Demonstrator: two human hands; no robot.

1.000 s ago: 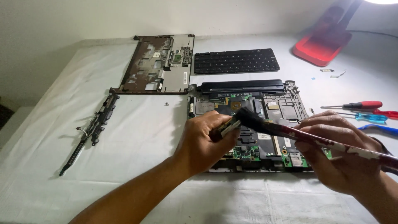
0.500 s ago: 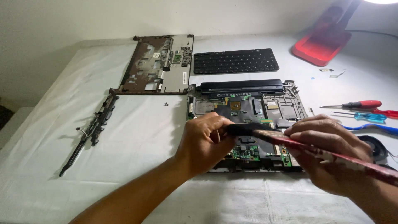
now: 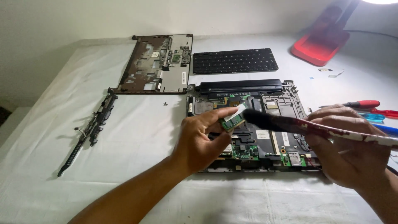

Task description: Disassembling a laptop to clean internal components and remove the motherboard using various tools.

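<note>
Head view: left hand fingers pinch green memory module; right hand grips brush.

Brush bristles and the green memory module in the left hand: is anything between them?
Nothing visible. The left hand pinches the memory module above the open laptop base, and the dark bristles of the brush in the right hand meet the module's right end directly.
</note>
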